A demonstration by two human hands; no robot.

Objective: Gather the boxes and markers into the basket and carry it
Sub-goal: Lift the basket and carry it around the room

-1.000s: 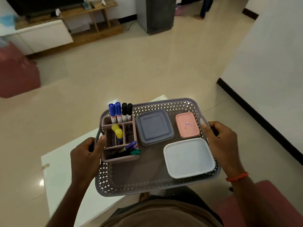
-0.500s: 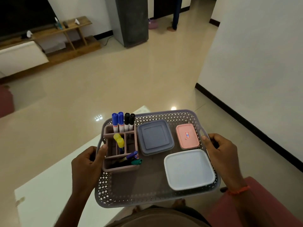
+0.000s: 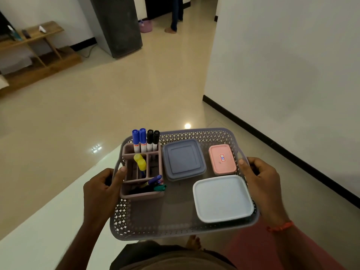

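You swung away from white bench [image 3: 39, 221]. Grey perforated plastic basket [image 3: 148, 227] rode level beyond its right edge, left hand [image 3: 101, 190] and right hand [image 3: 261, 184] clamped on side handles. Lidded plastic boxes [image 3: 184, 159], capped markers [image 3: 142, 140] sat inside: gathering done, carry begun.

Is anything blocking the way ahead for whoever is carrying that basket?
Nothing visible stands close ahead on the floor. The left hand and right hand grip the handles of the basket. A white table lies below its left side, a wall runs along the right, and a person's legs stand far ahead.
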